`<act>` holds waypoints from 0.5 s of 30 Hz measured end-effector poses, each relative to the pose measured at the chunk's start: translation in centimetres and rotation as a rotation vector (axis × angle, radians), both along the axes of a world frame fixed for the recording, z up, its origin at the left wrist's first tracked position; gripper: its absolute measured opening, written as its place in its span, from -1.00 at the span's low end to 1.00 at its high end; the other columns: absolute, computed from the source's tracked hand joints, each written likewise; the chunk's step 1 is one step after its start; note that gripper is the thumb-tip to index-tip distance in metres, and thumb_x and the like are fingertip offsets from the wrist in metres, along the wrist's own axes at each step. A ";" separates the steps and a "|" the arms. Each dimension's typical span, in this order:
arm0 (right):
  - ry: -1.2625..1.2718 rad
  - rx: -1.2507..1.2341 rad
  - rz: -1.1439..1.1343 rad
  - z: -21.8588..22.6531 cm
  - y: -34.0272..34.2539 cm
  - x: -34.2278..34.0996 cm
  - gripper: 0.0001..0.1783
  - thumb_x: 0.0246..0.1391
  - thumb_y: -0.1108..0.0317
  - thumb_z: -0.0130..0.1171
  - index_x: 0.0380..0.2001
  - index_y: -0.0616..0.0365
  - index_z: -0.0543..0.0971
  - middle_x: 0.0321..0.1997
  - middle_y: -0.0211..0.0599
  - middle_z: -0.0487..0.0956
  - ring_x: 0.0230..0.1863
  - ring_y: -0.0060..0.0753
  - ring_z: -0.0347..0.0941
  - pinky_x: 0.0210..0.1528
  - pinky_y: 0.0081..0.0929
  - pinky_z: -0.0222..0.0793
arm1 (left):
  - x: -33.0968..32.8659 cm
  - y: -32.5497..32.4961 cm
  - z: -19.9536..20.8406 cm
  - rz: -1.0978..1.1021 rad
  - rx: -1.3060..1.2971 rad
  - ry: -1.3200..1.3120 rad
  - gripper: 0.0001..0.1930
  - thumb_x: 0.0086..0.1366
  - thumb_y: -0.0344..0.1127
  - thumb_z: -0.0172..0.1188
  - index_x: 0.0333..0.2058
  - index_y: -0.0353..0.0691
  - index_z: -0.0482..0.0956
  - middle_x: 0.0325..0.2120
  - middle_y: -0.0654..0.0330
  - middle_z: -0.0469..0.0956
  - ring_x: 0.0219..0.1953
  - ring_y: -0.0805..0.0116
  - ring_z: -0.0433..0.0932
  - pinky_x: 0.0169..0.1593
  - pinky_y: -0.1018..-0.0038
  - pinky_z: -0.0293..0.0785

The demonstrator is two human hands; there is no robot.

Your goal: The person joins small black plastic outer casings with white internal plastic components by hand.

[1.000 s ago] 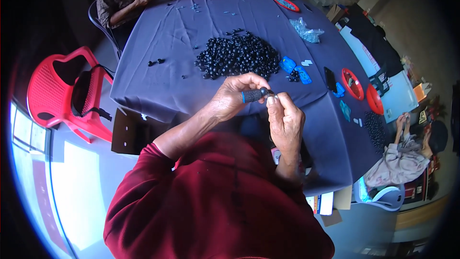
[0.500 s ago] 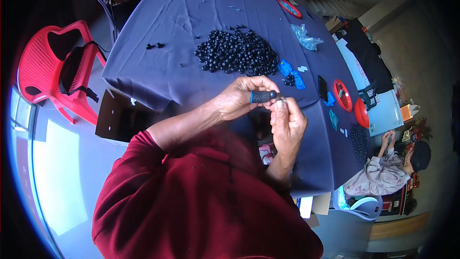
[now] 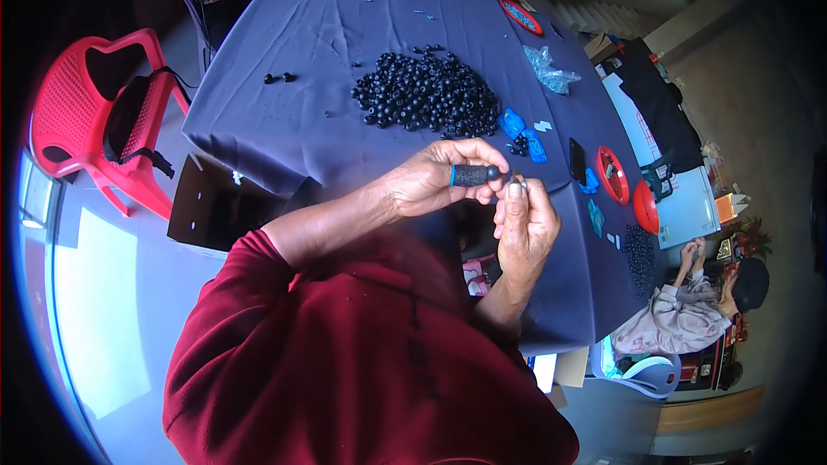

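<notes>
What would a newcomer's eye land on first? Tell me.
First, the heap of small black pieces on the dark tablecloth, at the picture's upper middle. Then the bright red chair at far left, and the left hand and right hand close together, just nearer than the heap.

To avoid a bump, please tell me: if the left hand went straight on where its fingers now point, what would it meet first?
Probably the right hand, close ahead of the small black ball that the left hand holds, though depth is hard to judge from one view.
</notes>
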State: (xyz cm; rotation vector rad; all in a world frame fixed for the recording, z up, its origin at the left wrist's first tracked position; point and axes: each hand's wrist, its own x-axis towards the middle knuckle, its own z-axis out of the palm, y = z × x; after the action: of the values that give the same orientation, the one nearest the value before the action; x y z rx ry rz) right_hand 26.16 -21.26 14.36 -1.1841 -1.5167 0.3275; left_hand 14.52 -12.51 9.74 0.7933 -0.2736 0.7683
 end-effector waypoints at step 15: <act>0.213 -0.163 0.165 -0.3 1.1 1.4 -0.78 0.04 0.32 0.09 -0.52 0.22 0.35 -0.72 -0.53 0.27 -0.75 -0.81 0.11 -0.73 -0.82 0.01 | -0.2 -0.3 0.3 0.310 0.252 0.196 -0.87 0.13 -0.48 0.09 -0.30 -0.29 0.46 -0.40 0.29 0.47 -0.33 0.58 0.42 -0.19 0.62 0.35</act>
State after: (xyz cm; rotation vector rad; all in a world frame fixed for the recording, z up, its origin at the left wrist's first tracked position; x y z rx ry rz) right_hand 27.60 -20.18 14.07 -1.1129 -1.4228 0.6777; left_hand 14.32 -12.84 10.07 1.1592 -0.0705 0.9501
